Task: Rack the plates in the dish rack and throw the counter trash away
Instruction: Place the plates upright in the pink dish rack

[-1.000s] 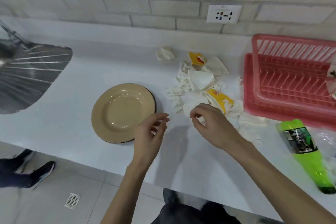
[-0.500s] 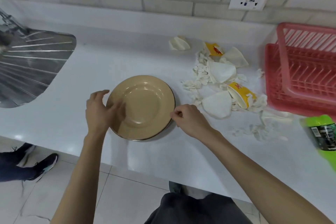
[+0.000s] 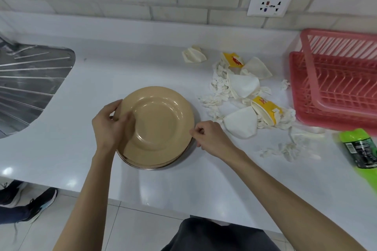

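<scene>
Glossy tan stack of plates [image 3: 146, 167] sits mid-table [image 3: 61, 149], left of the crumpled paper trash [image 3: 240, 122] and the pink dish rack [image 3: 334, 87]. Left hand [image 3: 112, 128], grip curled round the left rim of the top plate [image 3: 161, 120], that edge raised. Right hand [image 3: 212, 138] pinches its right rim.

White tabletop [image 3: 81, 128] w/ plates [image 3: 161, 126] stacked mid, trash [image 3: 242, 87] (torn cups, tissue bits) just to their R, pink rack [image 3: 334, 87] far R, green bottle [image 3: 359, 149] lying near rack's front.
</scene>
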